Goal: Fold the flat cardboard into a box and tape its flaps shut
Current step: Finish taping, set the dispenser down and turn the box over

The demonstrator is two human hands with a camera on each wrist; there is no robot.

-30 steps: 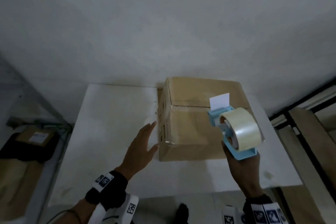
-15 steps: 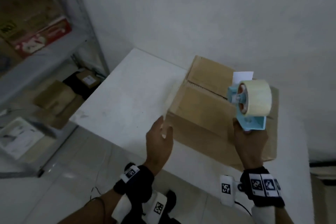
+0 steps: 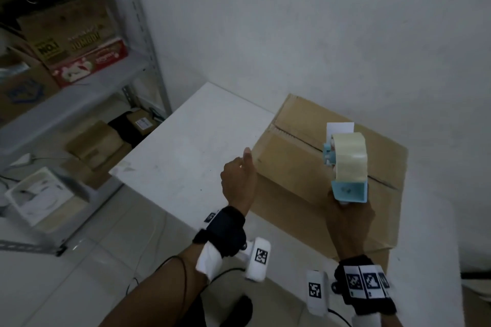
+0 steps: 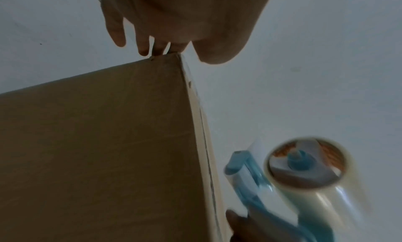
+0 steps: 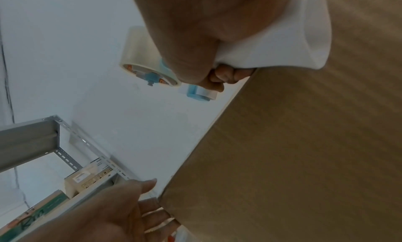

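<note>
Now taping step: box [image 3: 332, 167] folded on table [image 3: 191, 141], top seam open. Right hand [image 3: 350, 218] fingers wrapped round tape dispenser [image 3: 348, 167] handle; left hand [image 3: 237, 180] fingers straight at box corner. Next, likely: steady box, lay tape along seam.

Upper left of the frame: grey metal shelving rack [image 3: 79, 93] stacked with printed cardboard cartons [image 3: 69, 42]. Lower left: white open tray [image 3: 39, 194] on pale tiled floor [image 3: 66, 287]. Centre: white desk [image 3: 191, 146].

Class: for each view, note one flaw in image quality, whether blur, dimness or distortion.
Head view: wide-angle bend in the shelf upright, soft focus. Left wrist view: tape roll motion-smeared, box dark. Right wrist view: box side streaked with blur, right hand looming large.
</note>
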